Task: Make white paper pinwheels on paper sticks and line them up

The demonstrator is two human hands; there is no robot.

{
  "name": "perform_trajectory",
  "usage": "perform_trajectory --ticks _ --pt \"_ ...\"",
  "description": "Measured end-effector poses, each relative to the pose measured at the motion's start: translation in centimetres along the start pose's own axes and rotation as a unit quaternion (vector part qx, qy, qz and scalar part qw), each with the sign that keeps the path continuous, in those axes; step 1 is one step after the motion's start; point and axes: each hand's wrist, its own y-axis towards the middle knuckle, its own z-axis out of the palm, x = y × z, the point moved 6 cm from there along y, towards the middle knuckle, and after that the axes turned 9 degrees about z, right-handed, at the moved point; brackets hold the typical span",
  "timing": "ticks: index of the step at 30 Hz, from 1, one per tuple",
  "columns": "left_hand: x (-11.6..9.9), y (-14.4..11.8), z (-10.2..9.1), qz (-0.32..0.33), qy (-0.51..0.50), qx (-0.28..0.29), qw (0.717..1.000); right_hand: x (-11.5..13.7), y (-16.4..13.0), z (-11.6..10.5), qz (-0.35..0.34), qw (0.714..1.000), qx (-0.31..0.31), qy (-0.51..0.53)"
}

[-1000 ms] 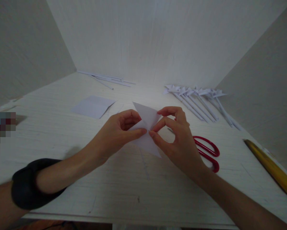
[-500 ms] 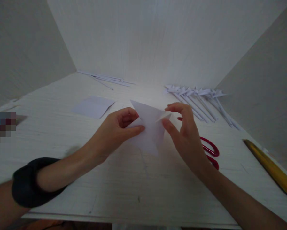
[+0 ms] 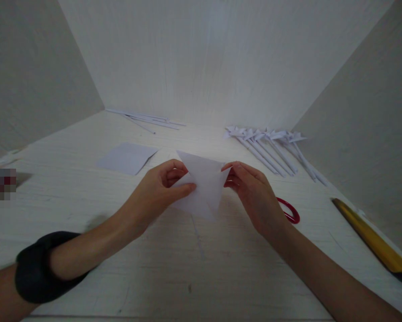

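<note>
Over the pale table (image 3: 201, 268) we hold a folded white paper (image 3: 203, 188) just above its middle, our left hand (image 3: 157, 192) pinched on its left edge and our right hand (image 3: 254, 197) pinched on its right corner, red scissors (image 3: 290, 212) just beside the right wrist

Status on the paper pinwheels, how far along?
Done: a row of finished pinwheels on sticks lies at the back right. In hand: left hand and right hand pinch a partly folded white sheet. Left: a stack of flat sheets and loose sticks lie unused; red scissors rest beside.
</note>
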Motion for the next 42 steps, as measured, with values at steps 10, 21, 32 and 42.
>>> perform_trajectory --ticks 10,21,32,42 --pt "0.1 0.0 0.1 0.0 0.018 0.017 1.0 -1.4 0.8 -1.1 0.063 0.996 -0.016 0.063" --pt "0.4 0.0 0.0 -0.01 0.03 0.006 0.999 -0.2 0.4 0.4 0.031 0.996 0.081 0.002" --pt "-0.1 0.0 0.2 0.007 0.066 0.021 0.998 -0.6 -0.6 2.5 0.118 0.959 0.256 -0.026" --pt "0.0 -0.1 0.6 0.011 0.075 0.051 0.996 -1.3 -0.4 2.3 0.116 0.96 0.249 -0.051"
